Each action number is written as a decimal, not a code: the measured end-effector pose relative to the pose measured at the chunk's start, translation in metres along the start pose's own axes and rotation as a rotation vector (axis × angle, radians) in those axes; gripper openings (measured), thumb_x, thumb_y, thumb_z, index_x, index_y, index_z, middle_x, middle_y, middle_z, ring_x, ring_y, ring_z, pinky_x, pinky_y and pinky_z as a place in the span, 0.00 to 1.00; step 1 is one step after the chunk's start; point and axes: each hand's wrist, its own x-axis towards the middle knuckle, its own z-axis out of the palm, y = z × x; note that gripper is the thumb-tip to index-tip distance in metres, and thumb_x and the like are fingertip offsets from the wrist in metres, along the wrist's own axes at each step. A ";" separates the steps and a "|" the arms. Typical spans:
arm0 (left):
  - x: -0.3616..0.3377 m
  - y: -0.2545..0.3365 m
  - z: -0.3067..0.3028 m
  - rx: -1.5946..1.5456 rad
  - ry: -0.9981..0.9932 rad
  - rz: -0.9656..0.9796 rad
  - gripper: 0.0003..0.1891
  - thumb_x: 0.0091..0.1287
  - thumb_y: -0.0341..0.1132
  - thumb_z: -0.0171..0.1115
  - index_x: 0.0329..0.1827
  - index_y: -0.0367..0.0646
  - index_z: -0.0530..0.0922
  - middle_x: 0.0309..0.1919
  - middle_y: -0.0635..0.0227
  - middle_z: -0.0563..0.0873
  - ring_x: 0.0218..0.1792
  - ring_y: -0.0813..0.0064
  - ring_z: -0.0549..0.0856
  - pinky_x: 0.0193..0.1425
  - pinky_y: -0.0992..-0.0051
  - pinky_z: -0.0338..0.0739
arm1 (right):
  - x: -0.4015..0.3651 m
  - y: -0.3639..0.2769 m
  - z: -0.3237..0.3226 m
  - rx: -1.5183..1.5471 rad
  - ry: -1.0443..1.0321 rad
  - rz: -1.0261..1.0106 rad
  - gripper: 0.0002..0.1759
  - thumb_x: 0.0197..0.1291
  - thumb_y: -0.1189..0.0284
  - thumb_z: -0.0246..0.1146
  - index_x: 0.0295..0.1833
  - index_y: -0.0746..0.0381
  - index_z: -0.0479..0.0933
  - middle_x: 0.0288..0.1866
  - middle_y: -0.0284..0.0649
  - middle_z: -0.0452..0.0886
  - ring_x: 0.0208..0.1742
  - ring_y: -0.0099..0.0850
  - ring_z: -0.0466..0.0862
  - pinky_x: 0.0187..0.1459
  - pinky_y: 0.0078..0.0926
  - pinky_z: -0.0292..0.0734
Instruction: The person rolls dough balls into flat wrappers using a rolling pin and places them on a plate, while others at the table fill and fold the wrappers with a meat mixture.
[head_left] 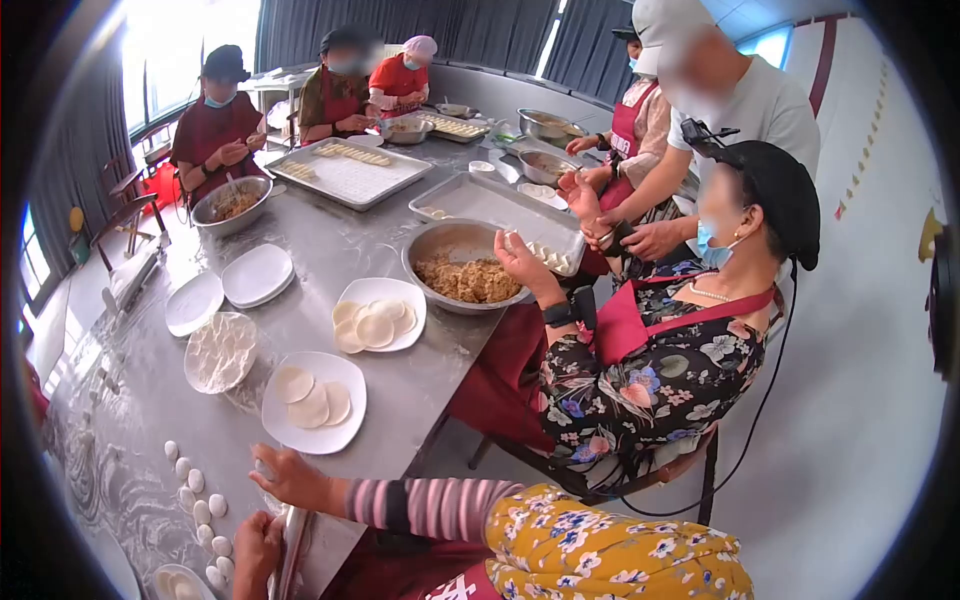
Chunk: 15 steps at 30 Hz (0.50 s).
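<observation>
My right hand (295,480), in a pink-and-grey striped sleeve, is closed over the table with its fingers bent round a small pale piece (263,468). Lower down, my left hand (257,550) is curled; what its fingers hold, if anything, is hidden. A light, rod-like thing (292,545) lies alongside it, partly under my right wrist. Left of both hands runs an uneven line of small flattened white dough pieces (203,512). Just beyond my right hand stands a square white plate (330,435) bearing several round dough wrappers (310,405).
Flour dusts the metal table (130,450). Nearby are a bowl of flour (220,352), another plate of wrappers (375,325), stacked plates (258,275) and a bowl of filling (465,275). A seated person (660,370) is close on the right; dumpling trays (350,175) and co-workers are farther back.
</observation>
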 end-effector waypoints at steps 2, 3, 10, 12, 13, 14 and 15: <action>-0.001 -0.003 0.001 -0.060 -0.053 -0.018 0.06 0.55 0.26 0.58 0.25 0.31 0.74 0.16 0.58 0.76 0.21 0.75 0.75 0.26 0.71 0.70 | -0.018 -0.004 -0.019 0.000 -0.034 0.053 0.19 0.51 0.74 0.67 0.44 0.66 0.67 0.32 0.53 0.75 0.31 0.56 0.77 0.29 0.40 0.72; -0.003 -0.014 0.001 -0.023 -0.053 -0.011 0.06 0.55 0.27 0.58 0.25 0.32 0.74 0.16 0.60 0.76 0.21 0.77 0.75 0.26 0.71 0.70 | -0.029 -0.011 -0.031 0.010 -0.067 0.108 0.19 0.51 0.74 0.67 0.44 0.66 0.67 0.31 0.52 0.75 0.31 0.56 0.77 0.30 0.40 0.72; -0.017 -0.002 -0.005 -0.058 -0.069 -0.108 0.04 0.53 0.25 0.58 0.24 0.34 0.72 0.17 0.72 0.73 0.23 0.82 0.70 0.25 0.75 0.66 | -0.017 -0.010 -0.021 0.008 -0.102 0.149 0.18 0.52 0.71 0.65 0.45 0.66 0.67 0.31 0.57 0.75 0.34 0.58 0.75 0.33 0.45 0.71; -0.011 -0.002 -0.004 -0.074 -0.005 -0.069 0.05 0.53 0.26 0.58 0.25 0.33 0.73 0.17 0.69 0.75 0.22 0.81 0.72 0.25 0.75 0.67 | -0.005 -0.001 0.002 0.039 -0.078 0.118 0.18 0.52 0.72 0.65 0.45 0.66 0.67 0.31 0.57 0.75 0.34 0.58 0.75 0.33 0.46 0.71; -0.006 -0.005 -0.002 -0.098 0.051 -0.026 0.05 0.54 0.27 0.57 0.26 0.32 0.74 0.16 0.65 0.76 0.21 0.79 0.73 0.26 0.74 0.68 | 0.003 -0.004 0.004 0.061 -0.056 0.093 0.18 0.52 0.72 0.65 0.45 0.66 0.67 0.31 0.57 0.75 0.34 0.58 0.76 0.33 0.46 0.71; -0.003 -0.011 0.001 -0.160 0.029 -0.077 0.05 0.52 0.26 0.58 0.25 0.32 0.73 0.16 0.65 0.77 0.21 0.79 0.74 0.26 0.74 0.69 | 0.001 -0.007 0.001 0.084 -0.036 0.097 0.18 0.52 0.72 0.65 0.44 0.66 0.67 0.30 0.57 0.75 0.34 0.57 0.76 0.32 0.46 0.70; -0.004 -0.011 0.000 -0.165 0.030 -0.076 0.05 0.52 0.26 0.58 0.25 0.32 0.73 0.16 0.65 0.77 0.21 0.79 0.74 0.26 0.74 0.69 | -0.005 -0.008 -0.005 0.081 -0.039 0.095 0.18 0.52 0.72 0.65 0.44 0.66 0.67 0.30 0.57 0.75 0.34 0.57 0.76 0.32 0.46 0.70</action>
